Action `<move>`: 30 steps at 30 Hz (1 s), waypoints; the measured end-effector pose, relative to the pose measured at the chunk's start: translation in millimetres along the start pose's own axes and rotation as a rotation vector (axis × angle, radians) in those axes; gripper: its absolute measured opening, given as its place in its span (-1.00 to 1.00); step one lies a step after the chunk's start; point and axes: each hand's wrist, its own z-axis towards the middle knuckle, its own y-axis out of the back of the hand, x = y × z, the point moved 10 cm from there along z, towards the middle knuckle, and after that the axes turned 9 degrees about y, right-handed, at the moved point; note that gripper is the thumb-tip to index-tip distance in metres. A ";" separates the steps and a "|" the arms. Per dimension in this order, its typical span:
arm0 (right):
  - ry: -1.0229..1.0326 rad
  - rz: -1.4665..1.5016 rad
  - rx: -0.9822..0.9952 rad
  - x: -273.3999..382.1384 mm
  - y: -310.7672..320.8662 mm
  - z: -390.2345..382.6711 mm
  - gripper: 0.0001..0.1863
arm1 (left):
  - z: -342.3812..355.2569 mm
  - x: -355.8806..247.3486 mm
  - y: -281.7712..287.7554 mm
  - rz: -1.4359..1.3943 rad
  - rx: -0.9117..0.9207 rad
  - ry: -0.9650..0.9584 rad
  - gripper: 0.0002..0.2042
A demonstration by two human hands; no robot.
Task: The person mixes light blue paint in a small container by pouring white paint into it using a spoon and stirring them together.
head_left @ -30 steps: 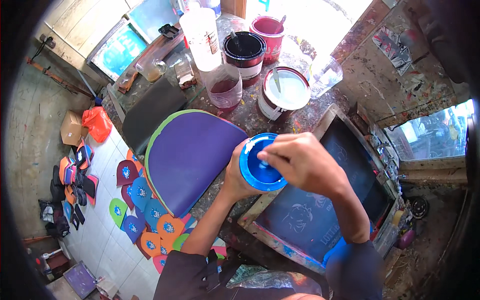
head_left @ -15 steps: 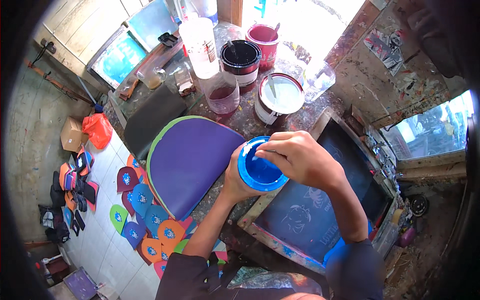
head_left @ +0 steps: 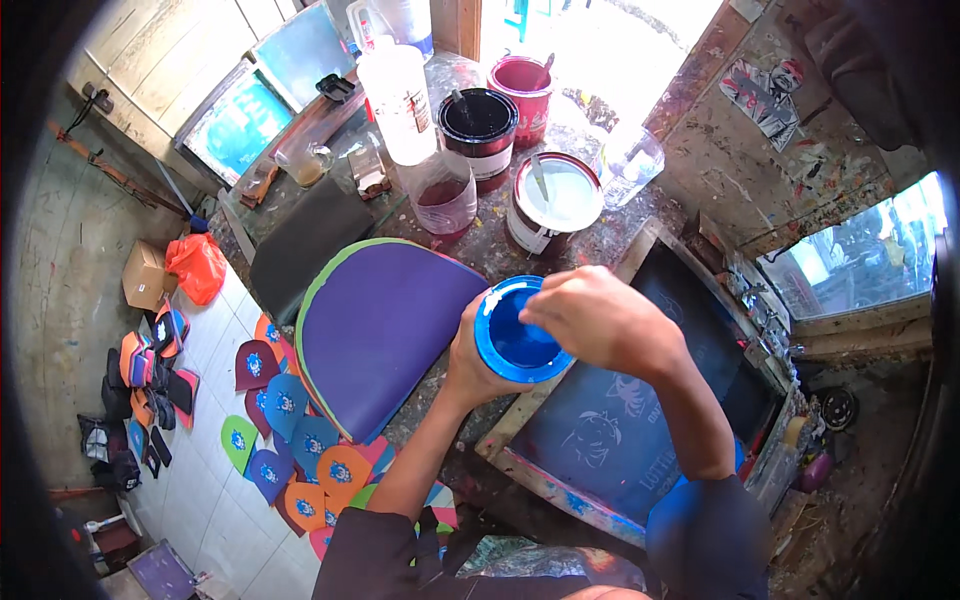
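Note:
My left hand (head_left: 468,365) is wrapped around the side of a blue tub of paint (head_left: 510,374), held tilted so that its open top shows. Glossy blue paint fills part of the inside, with pale smears on the rim. Over the tub's right edge, my right hand (head_left: 607,318) is closed in a pinch, fingertips at the opening. A thin stirrer showed between those fingers a moment earlier; now the hand hides it. Below my right forearm lies a framed printing screen (head_left: 575,400) with pale drawn figures. Left of the tub rests a stack of rounded foam sheets (head_left: 385,320), purple on top.
Behind the tub stand a white-filled can (head_left: 530,228), a black-filled can (head_left: 485,155), a magenta can (head_left: 535,105), a clear cup (head_left: 445,205) and a white jug (head_left: 398,110). Printed coloured foam pieces (head_left: 340,470) lie at lower left, near the tiled floor (head_left: 215,480).
My right hand has shifted slightly and turned over the tub's opening, so the thin stirrer is now hidden. The left hand keeps the tub in nearly the same place. The view has moved a little.

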 end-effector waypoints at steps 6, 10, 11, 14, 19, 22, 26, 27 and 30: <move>-0.041 -0.144 0.055 -3.3 -6.2 -1.9 -0.79 | 0.3 1.2 -3.0 -0.015 0.004 -0.027 0.18; 0.075 0.156 -0.045 10.7 4.1 6.4 -0.80 | -0.6 8.8 -1.7 -0.060 0.012 -0.001 0.18; 0.061 0.065 -0.059 6.9 9.1 5.4 -0.79 | -0.4 3.6 -0.7 -0.025 -0.008 -0.043 0.18; 0.007 -0.118 0.273 -7.1 -30.0 1.0 -0.80 | 0.0 8.2 -2.9 0.019 0.016 -0.020 0.26; -0.017 -0.134 0.015 -5.1 -2.7 0.4 -0.73 | -0.6 2.2 -4.1 0.011 0.023 -0.024 0.25; -0.048 0.050 0.163 -5.1 -15.8 2.3 -0.74 | -0.6 1.6 -3.3 0.027 0.014 -0.007 0.18; 0.067 -0.094 -0.138 2.5 10.0 0.3 -0.69 | -1.2 3.2 -4.2 -0.028 0.025 -0.005 0.19; 0.023 -0.031 0.003 -2.2 -7.0 2.3 -0.69 | -2.6 3.9 -3.5 -0.003 0.022 0.000 0.21; 0.033 0.168 -0.214 -2.6 14.1 -0.5 -0.67 | 0.7 2.1 -7.1 0.000 0.030 -0.008 0.23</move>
